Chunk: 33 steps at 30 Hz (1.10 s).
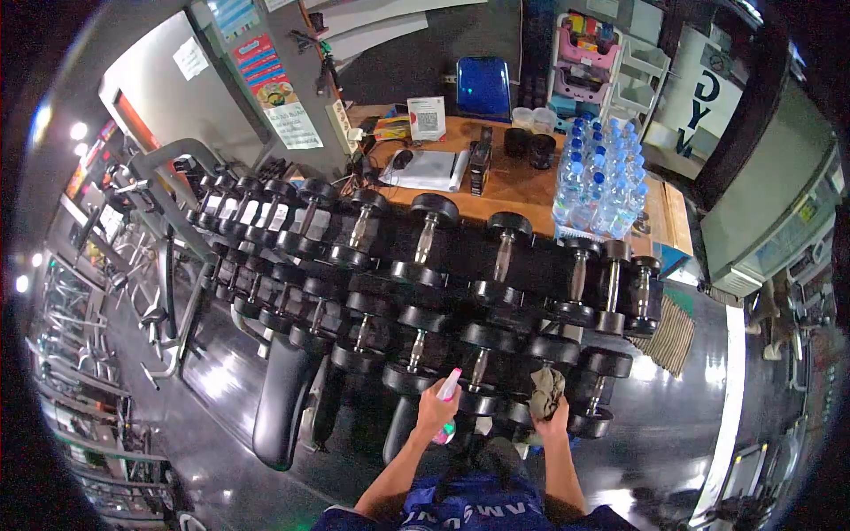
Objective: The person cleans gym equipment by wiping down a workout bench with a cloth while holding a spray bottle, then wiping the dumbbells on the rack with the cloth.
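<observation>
My left hand [436, 410] is wrapped round a spray bottle [450, 387] with a pink and white top; part of its body shows below my fingers. In my right hand [554, 422] is a crumpled grey-brown cloth [547, 391], held against a dumbbell [554, 350] on the lower row of the rack. Whether the cloth presses on that dumbbell's handle I cannot tell. Just ahead of my left hand lies another dumbbell [480, 365] with black heads and a metal handle. To the right of the cloth sits a further dumbbell [598, 391].
An upper row of dumbbells [426, 241] runs across the rack. Behind it stands a wooden desk [505, 190] with papers, a small box and several water bottles [598, 181]. A padded black bench [285, 403] stands at left, and a striped mat [668, 334] lies on the right.
</observation>
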Tool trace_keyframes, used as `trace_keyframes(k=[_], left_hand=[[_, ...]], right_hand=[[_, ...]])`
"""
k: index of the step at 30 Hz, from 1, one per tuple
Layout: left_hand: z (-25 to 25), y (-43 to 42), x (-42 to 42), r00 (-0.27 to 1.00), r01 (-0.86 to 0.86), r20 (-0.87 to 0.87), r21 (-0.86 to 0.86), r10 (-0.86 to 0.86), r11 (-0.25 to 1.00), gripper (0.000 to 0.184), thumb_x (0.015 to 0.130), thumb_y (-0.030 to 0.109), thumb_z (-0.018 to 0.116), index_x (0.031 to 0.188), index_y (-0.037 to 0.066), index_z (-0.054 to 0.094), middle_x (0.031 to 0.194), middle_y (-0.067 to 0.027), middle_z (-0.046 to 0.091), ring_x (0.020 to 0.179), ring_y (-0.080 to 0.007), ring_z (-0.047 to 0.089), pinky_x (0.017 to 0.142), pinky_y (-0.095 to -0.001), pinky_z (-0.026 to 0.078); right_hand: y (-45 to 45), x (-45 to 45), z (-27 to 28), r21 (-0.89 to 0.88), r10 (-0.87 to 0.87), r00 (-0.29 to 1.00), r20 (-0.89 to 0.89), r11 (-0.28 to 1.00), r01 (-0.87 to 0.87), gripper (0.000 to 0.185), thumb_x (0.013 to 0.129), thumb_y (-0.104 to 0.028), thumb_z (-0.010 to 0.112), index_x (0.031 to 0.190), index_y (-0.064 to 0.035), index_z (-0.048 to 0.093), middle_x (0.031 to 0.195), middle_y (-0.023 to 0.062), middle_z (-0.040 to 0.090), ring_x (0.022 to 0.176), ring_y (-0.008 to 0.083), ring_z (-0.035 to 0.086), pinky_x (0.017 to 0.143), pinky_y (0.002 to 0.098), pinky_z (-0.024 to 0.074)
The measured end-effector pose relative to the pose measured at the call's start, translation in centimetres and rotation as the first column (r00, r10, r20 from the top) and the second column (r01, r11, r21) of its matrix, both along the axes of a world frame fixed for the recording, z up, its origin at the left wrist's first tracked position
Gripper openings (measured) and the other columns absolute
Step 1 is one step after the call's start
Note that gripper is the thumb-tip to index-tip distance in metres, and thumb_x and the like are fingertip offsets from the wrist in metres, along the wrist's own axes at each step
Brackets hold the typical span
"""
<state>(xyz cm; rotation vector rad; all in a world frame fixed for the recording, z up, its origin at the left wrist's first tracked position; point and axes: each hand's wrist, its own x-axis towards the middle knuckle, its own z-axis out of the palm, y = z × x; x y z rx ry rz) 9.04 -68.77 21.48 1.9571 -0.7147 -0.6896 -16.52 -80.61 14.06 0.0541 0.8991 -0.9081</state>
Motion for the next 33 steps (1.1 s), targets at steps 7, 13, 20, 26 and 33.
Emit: trace_keyframes(k=[7, 13, 20, 26, 33], left_hand=[[-0.2, -0.7, -0.7, 0.997, 0.029, 0.073, 0.016, -0.03, 0.999, 0.023, 0.085, 0.026, 0.069, 0.087, 0.003, 0.066, 0.075, -0.0228, 0.066, 0.076, -0.0434, 0.065, 0.063, -0.0456, 0.051], [-0.2, -1.3, -1.0, 0.999, 0.006, 0.034, -0.018, -0.005, 1.0, 0.024, 0.085, 0.026, 0.069, 0.085, 0.003, 0.066, 0.072, -0.0225, 0.065, 0.075, -0.0442, 0.064, 0.061, -0.0463, 0.051], [-0.2, -1.6, -1.3, 0.998, -0.016, -0.055, -0.015, 0.015, 1.0, 0.022, 0.087, 0.023, 0.069, 0.085, 0.001, 0.065, 0.064, -0.0158, 0.063, 0.059, -0.03, 0.067, 0.054, -0.0378, 0.05], [-1.3, 0.7, -1.7, 0.918, -0.089, -0.383, 0.059, 0.105, 0.994, 0.022, 0.09, 0.022, 0.068, 0.093, 0.001, 0.067, 0.067, -0.0033, 0.062, 0.055, -0.0095, 0.061, 0.051, -0.0279, 0.049], [-5.4, 4.6, -2.0, 0.873, -0.114, -0.457, 0.149, 0.171, 0.982, 0.023, 0.091, 0.022, 0.068, 0.098, 0.0, 0.066, 0.075, -0.0026, 0.065, 0.059, -0.0094, 0.061, 0.053, -0.026, 0.051]], right_hand=[[0.4, -1.6, 0.6, 0.037, 0.008, 0.989, -0.147, 0.999, -0.003, 0.038, 0.099, -0.04, 0.038, 0.124, -0.0181, 0.058, 0.118, 0.0022, 0.063, 0.103, 0.0244, 0.062, 0.086, 0.0425, 0.0512], [-0.6, -0.2, 1.1, 0.036, 0.141, 0.987, -0.078, 0.99, -0.138, 0.039, 0.097, -0.038, 0.047, 0.128, -0.0171, 0.056, 0.123, 0.0038, 0.06, 0.103, 0.0253, 0.063, 0.086, 0.042, 0.0511], [-4.1, 6.5, -0.4, -0.346, 0.048, 0.663, -0.747, 0.824, -0.449, 0.045, 0.092, -0.017, 0.061, 0.134, -0.0035, 0.051, 0.128, 0.0135, 0.058, 0.114, 0.0275, 0.058, 0.093, 0.0379, 0.0467], [-8.4, 12.7, -5.9, -0.243, -0.553, 0.224, -0.803, -0.04, -0.969, 0.041, 0.086, -0.002, 0.058, 0.127, -0.0074, 0.058, 0.129, 0.016, 0.054, 0.116, 0.0341, 0.054, 0.093, 0.0391, 0.0475], [-10.0, 24.8, -9.0, 0.254, -0.723, 0.081, -0.686, -0.342, -0.905, 0.025, 0.082, -0.014, 0.058, 0.103, -0.0102, 0.071, 0.123, 0.0129, 0.056, 0.124, 0.0325, 0.048, 0.094, 0.0458, 0.0462]])
